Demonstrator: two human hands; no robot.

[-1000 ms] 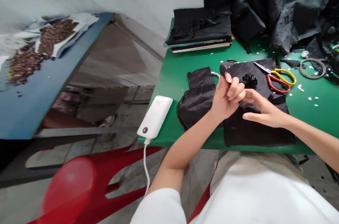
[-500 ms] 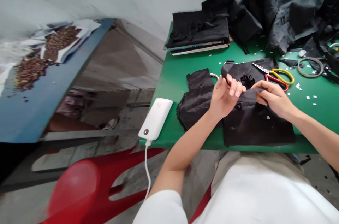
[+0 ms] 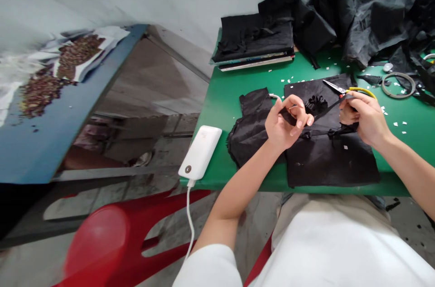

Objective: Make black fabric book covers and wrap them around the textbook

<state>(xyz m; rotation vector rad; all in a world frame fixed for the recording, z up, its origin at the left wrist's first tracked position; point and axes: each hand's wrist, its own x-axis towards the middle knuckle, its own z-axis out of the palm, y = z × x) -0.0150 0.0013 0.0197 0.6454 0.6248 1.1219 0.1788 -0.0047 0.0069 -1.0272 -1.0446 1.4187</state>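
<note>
A narrow strip of black cloth runs slantwise between my two hands. My left hand has it among curled fingers, palm turned up. At its other end my right hand pinches the strip between thumb and fingers. Beneath lies a flat black cloth sheet, with a gathered, ruffled black piece on its upper part. Scissors with yellow and red handles rest on the sheet, blades apart; my right hand hides part of the handles. Left of the sheet, more folded black cloth lies partly behind my left forearm.
On the green table a white power bank with a cable sits at the left edge. Black cloth covers stacked books. A tape roll, white scraps and heaped black material are rightward. A red chair stands lower left.
My right hand has moved right and slightly up, drawing the strip longer between my hands. The strip's end above my left hand has dropped from view. The scissors have stayed put.
</note>
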